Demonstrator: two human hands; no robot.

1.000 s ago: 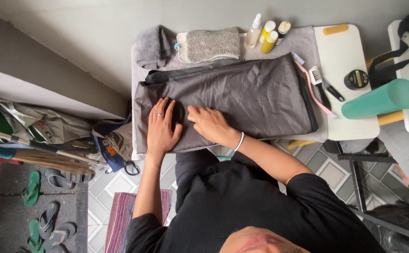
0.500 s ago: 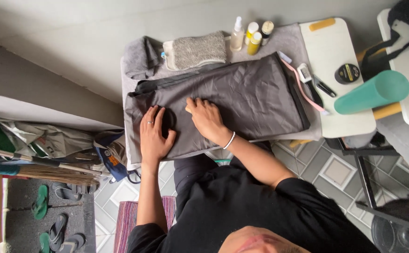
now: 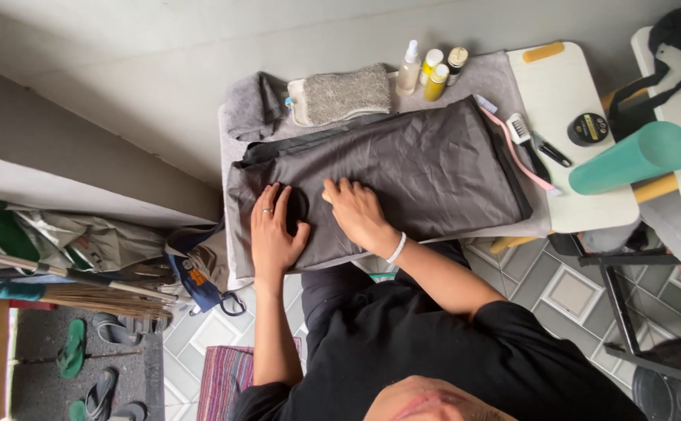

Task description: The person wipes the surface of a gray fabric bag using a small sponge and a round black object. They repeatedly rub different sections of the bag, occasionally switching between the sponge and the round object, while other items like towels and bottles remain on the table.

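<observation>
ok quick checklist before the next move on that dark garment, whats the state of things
1. Dark grey garment lies spread on the table: ok.
2. Left hand flat on the garment's near end: ok.
3. Right hand flat on the fabric beside it: ok.
4. Fabric smooth: not ok, creases show across the middle.
5. Small bottles upright at the far edge, apart from the garment: ok.
6. Brush on the white board, off the garment: ok.

Black short-sleeved shirt, ring on the left hand [image 3: 272, 231], white bracelet [image 3: 396, 248] at the right wrist.
</observation>
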